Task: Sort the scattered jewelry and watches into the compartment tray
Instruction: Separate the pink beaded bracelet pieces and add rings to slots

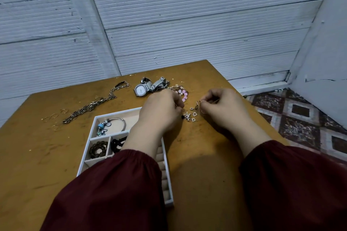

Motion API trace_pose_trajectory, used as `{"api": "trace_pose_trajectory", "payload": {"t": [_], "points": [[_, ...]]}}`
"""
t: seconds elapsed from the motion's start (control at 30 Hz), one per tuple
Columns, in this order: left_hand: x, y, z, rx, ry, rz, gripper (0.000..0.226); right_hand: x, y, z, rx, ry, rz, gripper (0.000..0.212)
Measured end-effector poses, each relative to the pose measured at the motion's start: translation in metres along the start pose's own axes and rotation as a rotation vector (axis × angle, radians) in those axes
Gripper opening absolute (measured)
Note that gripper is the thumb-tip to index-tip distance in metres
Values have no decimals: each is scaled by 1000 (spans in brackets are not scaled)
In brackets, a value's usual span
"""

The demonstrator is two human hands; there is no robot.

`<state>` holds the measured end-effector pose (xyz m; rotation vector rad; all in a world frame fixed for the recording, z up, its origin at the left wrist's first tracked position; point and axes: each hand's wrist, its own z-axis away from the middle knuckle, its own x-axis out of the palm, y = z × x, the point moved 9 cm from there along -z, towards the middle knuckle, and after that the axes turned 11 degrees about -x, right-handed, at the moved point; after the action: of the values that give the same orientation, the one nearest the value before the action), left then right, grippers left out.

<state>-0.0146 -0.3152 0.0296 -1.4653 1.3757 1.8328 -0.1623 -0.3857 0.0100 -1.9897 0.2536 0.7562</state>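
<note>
A white compartment tray (93,124) lies on the wooden table, partly under my left forearm. It holds a charm bangle (109,124), a dark bead bracelet (98,149) and a black bracelet (118,144). My left hand (161,112) hovers past the tray's far right corner with curled fingers; what it holds is hidden. My right hand (223,108) pinches a small silver ring (198,103). Small silver earrings and charms (189,116) lie between the hands. Two silver watches (150,86) and a pink bead bracelet (183,93) sit behind the hands.
A long bronze chain necklace (93,104) stretches across the left of the table (37,155), with thin gold rings (56,118) beside it. White panel walls stand behind. Patterned floor (300,118) shows past the table's right edge.
</note>
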Motion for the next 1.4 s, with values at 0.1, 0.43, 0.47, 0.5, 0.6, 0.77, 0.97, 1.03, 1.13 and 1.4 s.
{"api": "trace_pose_trajectory", "payload": {"t": [0.1,0.43,0.47,0.5,0.6,0.77,0.97,1.03,1.13,1.4], "points": [[5,2,-5,4,-11,-25,7,-4,2,1,30,81,-122,9],[16,25,-12,43,55,-266,35,-15,5,1,45,198,-174,6],[18,25,-12,42,62,-282,34,-15,5,0,43,201,-180,6],[18,26,-12,42,70,-288,33,-15,5,0,38,207,-194,6],[18,28,-11,43,82,-270,28,-16,5,0,15,228,-253,5],[18,15,-13,-41,-20,-57,11,-17,-1,1,-23,240,-322,8],[15,0,-17,-66,-89,283,18,-16,-6,2,-63,233,-363,8],[14,-3,-17,-72,-107,375,17,-17,-8,2,-73,234,-371,9],[8,-4,-16,-67,-103,454,16,-16,-9,3,-83,237,-390,10],[-5,0,-3,-58,-133,649,14,-11,-10,3,-105,202,-385,9]]}}
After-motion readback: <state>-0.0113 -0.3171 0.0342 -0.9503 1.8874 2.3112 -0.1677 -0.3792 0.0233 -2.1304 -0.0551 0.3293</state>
